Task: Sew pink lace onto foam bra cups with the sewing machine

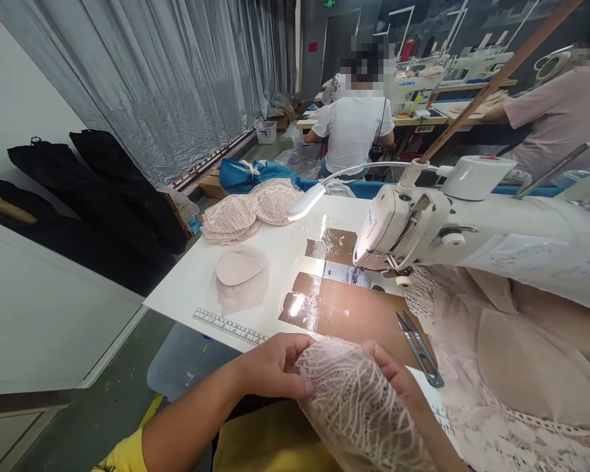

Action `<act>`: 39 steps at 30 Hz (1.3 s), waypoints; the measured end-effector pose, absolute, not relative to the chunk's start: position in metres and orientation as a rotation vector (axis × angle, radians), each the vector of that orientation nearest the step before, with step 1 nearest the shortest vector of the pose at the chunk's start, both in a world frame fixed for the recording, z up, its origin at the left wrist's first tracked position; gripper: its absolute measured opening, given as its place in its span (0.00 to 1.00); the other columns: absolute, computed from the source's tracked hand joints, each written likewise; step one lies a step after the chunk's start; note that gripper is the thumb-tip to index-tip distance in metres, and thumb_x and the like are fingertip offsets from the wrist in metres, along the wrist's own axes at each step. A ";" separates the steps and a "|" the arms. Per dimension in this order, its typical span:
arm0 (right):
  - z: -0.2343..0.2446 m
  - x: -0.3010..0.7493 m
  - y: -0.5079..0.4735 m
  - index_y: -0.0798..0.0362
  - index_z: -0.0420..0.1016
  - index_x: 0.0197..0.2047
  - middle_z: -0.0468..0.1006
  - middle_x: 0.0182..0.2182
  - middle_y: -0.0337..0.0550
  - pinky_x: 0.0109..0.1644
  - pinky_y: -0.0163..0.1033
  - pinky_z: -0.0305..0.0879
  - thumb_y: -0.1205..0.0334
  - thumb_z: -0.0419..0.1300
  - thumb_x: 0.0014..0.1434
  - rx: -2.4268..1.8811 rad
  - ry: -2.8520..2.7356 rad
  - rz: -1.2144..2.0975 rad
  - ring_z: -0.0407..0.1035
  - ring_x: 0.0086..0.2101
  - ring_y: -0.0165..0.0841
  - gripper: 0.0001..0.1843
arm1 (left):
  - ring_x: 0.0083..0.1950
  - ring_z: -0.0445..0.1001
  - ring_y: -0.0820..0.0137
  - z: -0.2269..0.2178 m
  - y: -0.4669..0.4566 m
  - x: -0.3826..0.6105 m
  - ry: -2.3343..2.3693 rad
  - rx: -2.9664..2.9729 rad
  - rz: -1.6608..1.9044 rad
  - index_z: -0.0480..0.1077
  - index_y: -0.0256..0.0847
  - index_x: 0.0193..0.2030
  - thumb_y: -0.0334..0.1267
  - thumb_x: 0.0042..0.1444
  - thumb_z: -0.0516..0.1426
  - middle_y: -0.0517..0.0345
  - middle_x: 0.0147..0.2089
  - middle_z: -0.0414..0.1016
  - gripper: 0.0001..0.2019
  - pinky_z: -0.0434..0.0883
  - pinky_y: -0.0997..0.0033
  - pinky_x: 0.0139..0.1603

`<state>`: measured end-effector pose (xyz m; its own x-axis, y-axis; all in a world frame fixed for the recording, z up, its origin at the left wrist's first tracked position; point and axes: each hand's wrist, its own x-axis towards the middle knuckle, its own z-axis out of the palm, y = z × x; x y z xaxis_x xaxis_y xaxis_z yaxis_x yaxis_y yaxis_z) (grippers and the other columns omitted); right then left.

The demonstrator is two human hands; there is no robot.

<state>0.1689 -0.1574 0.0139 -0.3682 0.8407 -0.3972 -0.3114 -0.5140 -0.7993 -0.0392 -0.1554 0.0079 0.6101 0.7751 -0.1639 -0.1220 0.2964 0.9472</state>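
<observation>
At the front edge of the sewing table, a pale pink lace bra cup piece (pixel 349 380) is held up between both hands. My left hand (pixel 278 368) grips its left edge, thumb in front and fingers curled behind. On the far right side, my right hand (pixel 398 377) pinches the lace, its fingers partly hidden by the fabric. Thread snips (pixel 419 351) lie just beyond my right hand on brown tape. Behind them stands a white sewing machine (pixel 408 226) with its needle area lit.
Stacked lace cups (pixel 248 213) lie at the table's far left, with a beige cup pad (pixel 242 269) nearer. Beige lace fabric (pixel 526 367) heaps on the right. A lamp (pixel 307 202) arches over the table (pixel 177 288). Two people sit at machines beyond; a clear bin (pixel 191 357) stands below left.
</observation>
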 end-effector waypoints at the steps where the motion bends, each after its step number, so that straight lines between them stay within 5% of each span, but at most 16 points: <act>1: 0.013 0.171 -0.156 0.50 0.61 0.22 0.63 0.18 0.31 0.22 0.32 0.56 0.56 0.75 0.34 -1.076 -0.795 1.894 0.56 0.19 0.26 0.24 | 0.37 0.70 0.69 0.007 -0.157 -0.040 0.697 1.055 0.681 0.70 0.36 0.46 0.35 0.47 0.62 0.54 0.38 0.72 0.18 0.67 0.73 0.39; 5: 0.006 0.178 -0.152 0.48 0.60 0.25 0.60 0.18 0.30 0.23 0.31 0.54 0.49 0.72 0.39 -1.206 -0.891 1.621 0.54 0.20 0.26 0.24 | 0.34 0.67 0.74 0.003 -0.159 -0.039 0.810 0.985 0.781 0.68 0.35 0.35 0.26 0.41 0.60 0.60 0.33 0.69 0.12 0.63 0.78 0.34; 11: -0.002 0.180 -0.151 0.49 0.75 0.38 0.76 0.33 0.43 0.39 0.39 0.65 0.38 0.60 0.51 -1.241 -0.946 1.595 0.70 0.36 0.39 0.23 | 0.42 0.71 0.68 0.004 -0.160 -0.032 0.734 0.919 0.930 0.71 0.36 0.44 0.32 0.46 0.63 0.54 0.39 0.73 0.16 0.66 0.69 0.45; 17: -0.004 0.184 -0.151 0.51 0.73 0.25 0.70 0.23 0.38 0.30 0.35 0.60 0.48 0.67 0.48 -1.199 -1.084 1.576 0.63 0.26 0.31 0.15 | 0.38 0.73 0.70 -0.003 -0.161 -0.025 0.763 0.593 1.117 0.73 0.36 0.40 0.41 0.54 0.61 0.55 0.35 0.74 0.11 0.68 0.69 0.46; 21: -0.002 0.178 -0.152 0.50 0.72 0.22 0.70 0.22 0.37 0.29 0.35 0.60 0.52 0.69 0.47 -1.147 -0.957 1.514 0.62 0.26 0.31 0.14 | 0.46 0.74 0.63 -0.002 -0.166 -0.007 0.604 0.371 1.079 0.71 0.37 0.50 0.55 0.53 0.58 0.48 0.44 0.75 0.25 0.70 0.65 0.47; 24: 0.000 0.170 -0.153 0.52 0.71 0.20 0.70 0.21 0.38 0.28 0.34 0.60 0.53 0.70 0.46 -1.141 -1.016 1.532 0.62 0.25 0.30 0.15 | 0.47 0.74 0.58 0.002 -0.175 0.011 0.538 0.431 0.984 0.72 0.34 0.50 0.41 0.45 0.65 0.45 0.43 0.76 0.24 0.69 0.63 0.47; 27: -0.001 0.171 -0.151 0.51 0.71 0.22 0.71 0.21 0.37 0.28 0.34 0.62 0.53 0.69 0.46 -1.076 -0.924 1.618 0.63 0.24 0.30 0.15 | 0.39 0.76 0.60 -0.001 -0.182 0.016 0.588 0.475 0.968 0.75 0.31 0.38 0.26 0.37 0.62 0.49 0.33 0.77 0.16 0.70 0.66 0.41; 31: -0.006 0.185 -0.141 0.50 0.72 0.25 0.74 0.24 0.38 0.30 0.34 0.65 0.53 0.69 0.47 -0.989 -0.825 1.583 0.66 0.25 0.30 0.12 | 0.24 0.70 0.72 -0.013 -0.182 -0.010 0.765 0.647 0.957 0.70 0.33 0.22 0.24 0.40 0.60 0.57 0.21 0.71 0.03 0.66 0.73 0.30; 33: -0.005 0.189 -0.137 0.50 0.73 0.27 0.75 0.25 0.39 0.30 0.35 0.66 0.53 0.69 0.47 -0.985 -0.802 1.549 0.67 0.25 0.31 0.12 | 0.20 0.64 0.77 -0.011 -0.178 -0.030 0.839 0.790 1.019 0.66 0.35 0.20 0.27 0.46 0.59 0.61 0.19 0.67 0.08 0.63 0.76 0.25; 36: 0.003 0.184 -0.139 0.51 0.72 0.25 0.74 0.24 0.37 0.31 0.33 0.64 0.53 0.69 0.47 -1.001 -0.878 1.553 0.67 0.26 0.30 0.12 | 0.39 0.72 0.69 0.006 -0.166 -0.051 0.959 1.172 1.156 0.71 0.39 0.36 0.32 0.51 0.59 0.54 0.39 0.74 0.04 0.69 0.71 0.41; 39: 0.013 0.171 -0.146 0.52 0.72 0.24 0.71 0.22 0.35 0.29 0.31 0.60 0.53 0.68 0.48 -1.005 -1.147 1.634 0.63 0.25 0.28 0.13 | 0.60 0.62 0.57 0.026 -0.153 -0.053 1.006 1.613 0.997 0.65 0.44 0.58 0.39 0.43 0.67 0.49 0.61 0.63 0.33 0.60 0.59 0.61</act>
<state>0.1714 -0.1461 0.0127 -0.2899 0.9485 -0.1275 -0.2030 -0.1911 -0.9604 -0.0534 -0.1531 0.0263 0.3274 0.9335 0.1462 0.1547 -0.2056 0.9663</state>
